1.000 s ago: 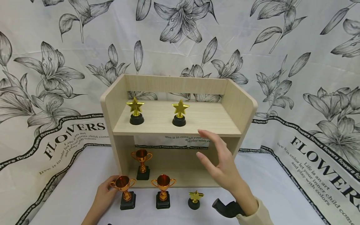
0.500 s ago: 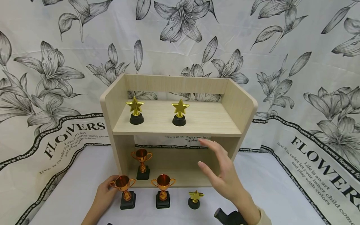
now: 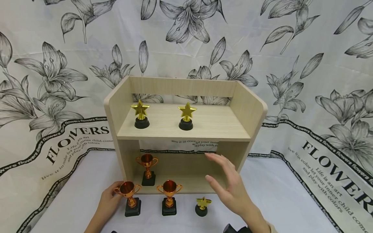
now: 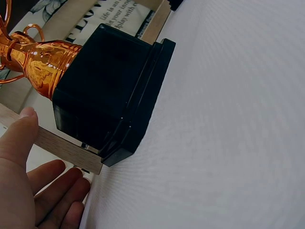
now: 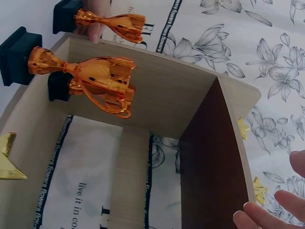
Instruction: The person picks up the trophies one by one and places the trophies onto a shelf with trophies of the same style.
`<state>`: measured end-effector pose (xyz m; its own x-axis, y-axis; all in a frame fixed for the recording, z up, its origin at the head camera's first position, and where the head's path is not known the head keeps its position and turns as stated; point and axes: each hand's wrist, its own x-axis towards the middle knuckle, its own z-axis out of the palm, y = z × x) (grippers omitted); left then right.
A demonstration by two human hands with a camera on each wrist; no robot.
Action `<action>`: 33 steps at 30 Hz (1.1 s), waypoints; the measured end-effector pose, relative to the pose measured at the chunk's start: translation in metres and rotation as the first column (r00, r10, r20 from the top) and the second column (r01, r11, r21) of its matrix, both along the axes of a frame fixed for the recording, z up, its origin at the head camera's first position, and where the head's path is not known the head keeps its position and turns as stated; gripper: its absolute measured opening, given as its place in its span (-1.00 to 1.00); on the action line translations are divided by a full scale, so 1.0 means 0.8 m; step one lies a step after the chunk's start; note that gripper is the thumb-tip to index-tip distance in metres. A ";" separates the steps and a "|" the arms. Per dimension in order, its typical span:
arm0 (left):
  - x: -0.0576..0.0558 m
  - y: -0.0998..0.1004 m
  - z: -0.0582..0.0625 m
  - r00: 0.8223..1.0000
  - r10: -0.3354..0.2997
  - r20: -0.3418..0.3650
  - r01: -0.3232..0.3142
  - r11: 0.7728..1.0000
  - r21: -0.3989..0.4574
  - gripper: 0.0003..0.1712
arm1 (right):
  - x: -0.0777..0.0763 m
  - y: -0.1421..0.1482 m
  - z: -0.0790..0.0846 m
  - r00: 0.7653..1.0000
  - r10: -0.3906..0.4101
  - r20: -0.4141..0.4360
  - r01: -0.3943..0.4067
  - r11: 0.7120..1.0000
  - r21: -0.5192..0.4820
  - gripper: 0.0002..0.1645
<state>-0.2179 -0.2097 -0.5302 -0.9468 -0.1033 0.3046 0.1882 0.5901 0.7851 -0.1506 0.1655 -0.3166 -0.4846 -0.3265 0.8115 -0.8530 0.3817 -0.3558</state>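
My left hand (image 3: 108,198) stays by the lower left front edge of the wooden shelf (image 3: 183,138). In the left wrist view its thumb overlaps the side panel (image 4: 66,151), with loosely bent fingers beyond it; contact is unclear. Close by stands a copper-coloured trophy cup (image 3: 128,191) on a black base. Another trophy cup (image 3: 169,190) stands in front of the shelf, and a third trophy cup (image 3: 147,163) is inside the lower compartment. My right hand (image 3: 233,189) hovers before the lower compartment, thumb and fingers spread apart, holding nothing. Left of it is a gold star trophy (image 3: 201,207).
On the top board stand two more star trophies, the left star trophy (image 3: 140,115) and the middle star trophy (image 3: 186,117). A white cloth (image 3: 279,200) covers the table. Behind the shelf hangs a flower-printed fabric (image 3: 186,55).
My right hand has come down from the upper board's front edge to the lower compartment's height. The left hand, shelf and trophies have stayed in place.
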 end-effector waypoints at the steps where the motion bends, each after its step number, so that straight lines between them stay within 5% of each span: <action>1: 0.000 0.000 0.001 1.000 0.001 -0.002 -0.001 1.000 -0.004 -0.66 | 0.000 0.001 -0.002 1.000 -0.002 0.003 0.002 1.000 0.002 -0.39; 18: 0.000 0.001 0.001 1.000 0.005 0.014 -0.005 1.000 0.000 -0.66 | 0.003 0.015 -0.042 0.996 -0.055 0.073 0.052 0.997 0.050 -0.35; 27: -0.002 0.001 -0.001 1.000 0.002 0.029 -0.003 1.000 0.015 -0.65 | -0.018 0.032 -0.081 0.995 -0.060 0.084 0.054 0.996 0.067 -0.36; 33: 0.000 0.002 0.002 1.000 0.007 0.029 -0.007 1.000 0.011 -0.64 | -0.022 0.037 -0.088 0.993 -0.063 0.100 0.054 0.994 0.092 -0.42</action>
<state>-0.2178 -0.2080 -0.5286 -0.9545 -0.1135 0.2757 0.1610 0.5822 0.7970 -0.1681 0.1948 -0.3874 -0.5841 -0.3633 0.7258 -0.7890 0.4639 -0.4028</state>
